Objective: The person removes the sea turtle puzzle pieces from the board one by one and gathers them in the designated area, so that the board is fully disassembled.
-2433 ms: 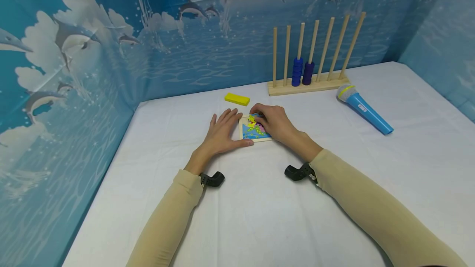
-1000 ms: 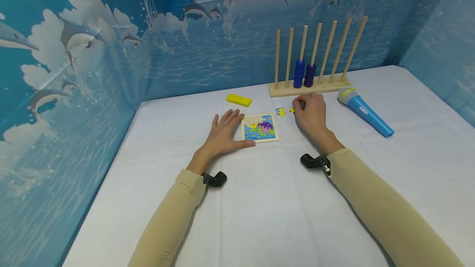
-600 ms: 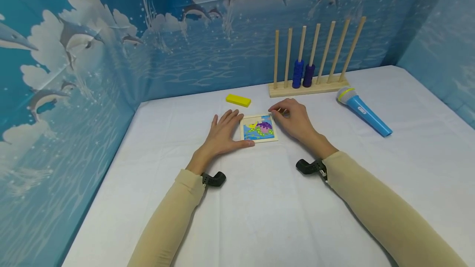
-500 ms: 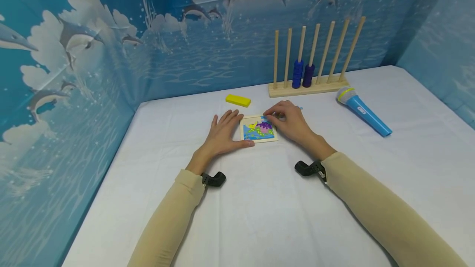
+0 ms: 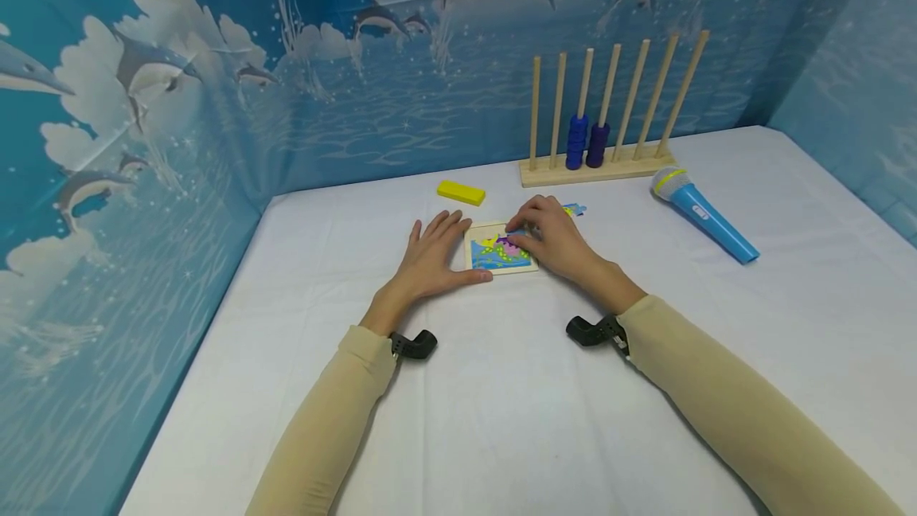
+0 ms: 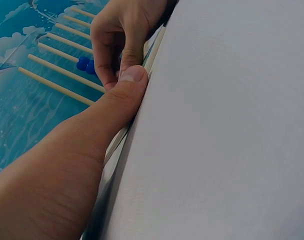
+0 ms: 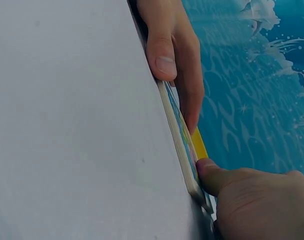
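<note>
A small square jigsaw puzzle (image 5: 500, 258) in a pale wooden frame, showing a coloured cartoon animal on blue, lies mid-table; bare wood shows in its upper part. My left hand (image 5: 423, 261) is spread flat at its left side, fingertips at the upper left corner and thumb along the lower edge. Over the upper right part of the puzzle, my right hand (image 5: 555, 239) has its thumb and forefinger curled down, pinching at a puzzle piece mostly hidden beneath the fingertips. In the right wrist view the right thumb (image 7: 212, 175) meets the puzzle's face. Loose puzzle pieces (image 5: 574, 209) lie just behind the right hand, partly covered.
A yellow block (image 5: 462, 193) lies behind the puzzle. At the back right stands a wooden peg rack (image 5: 598, 173) with blue and purple beads on two pegs. A blue toy microphone (image 5: 705, 213) lies to the right. A dolphin-print curtain (image 5: 344, 102) borders the white table.
My right hand went from the puzzle out to the loose pieces on the right, then came back over the puzzle's upper right part. The left hand has stayed at the frame.
</note>
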`<action>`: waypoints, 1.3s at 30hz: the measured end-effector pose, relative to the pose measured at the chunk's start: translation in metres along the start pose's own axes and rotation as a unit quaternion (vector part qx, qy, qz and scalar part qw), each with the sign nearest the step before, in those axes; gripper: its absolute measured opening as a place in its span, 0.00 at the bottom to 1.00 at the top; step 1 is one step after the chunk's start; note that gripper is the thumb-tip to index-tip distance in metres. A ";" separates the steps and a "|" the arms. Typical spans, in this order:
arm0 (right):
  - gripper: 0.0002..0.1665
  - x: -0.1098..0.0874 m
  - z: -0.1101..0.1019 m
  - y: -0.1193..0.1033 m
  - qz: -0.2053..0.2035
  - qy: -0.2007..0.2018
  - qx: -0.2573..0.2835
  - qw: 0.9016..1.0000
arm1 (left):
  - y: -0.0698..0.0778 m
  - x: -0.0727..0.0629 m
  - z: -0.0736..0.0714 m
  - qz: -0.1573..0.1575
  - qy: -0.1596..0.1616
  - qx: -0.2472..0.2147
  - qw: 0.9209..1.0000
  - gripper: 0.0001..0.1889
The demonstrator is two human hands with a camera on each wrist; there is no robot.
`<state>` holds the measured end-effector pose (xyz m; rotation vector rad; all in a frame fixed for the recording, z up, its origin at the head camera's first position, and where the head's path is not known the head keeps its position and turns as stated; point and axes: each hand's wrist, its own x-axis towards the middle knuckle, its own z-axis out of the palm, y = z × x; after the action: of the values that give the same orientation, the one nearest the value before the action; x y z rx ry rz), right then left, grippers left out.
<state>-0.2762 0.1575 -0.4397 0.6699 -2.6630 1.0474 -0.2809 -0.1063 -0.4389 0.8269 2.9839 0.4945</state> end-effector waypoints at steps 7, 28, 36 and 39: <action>0.05 0.003 0.000 -0.007 0.010 -0.026 -0.032 0.999 | 0.000 0.000 0.000 0.001 0.002 0.005 1.000 0.55; 0.06 0.000 0.007 -0.009 -0.023 0.007 -0.052 0.998 | 0.001 0.000 0.000 -0.004 -0.006 0.006 1.000 0.55; 0.05 0.003 0.005 -0.015 -0.018 -0.022 -0.066 0.997 | 0.001 0.000 -0.001 -0.009 -0.010 0.002 1.000 0.55; 0.03 0.004 0.005 -0.015 -0.026 -0.026 -0.068 0.997 | 0.001 0.000 -0.001 -0.011 -0.010 -0.001 1.000 0.55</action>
<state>-0.2726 0.1428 -0.4335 0.7437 -2.7145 0.8362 -0.2802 -0.1062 -0.4377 0.7932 2.9697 0.4862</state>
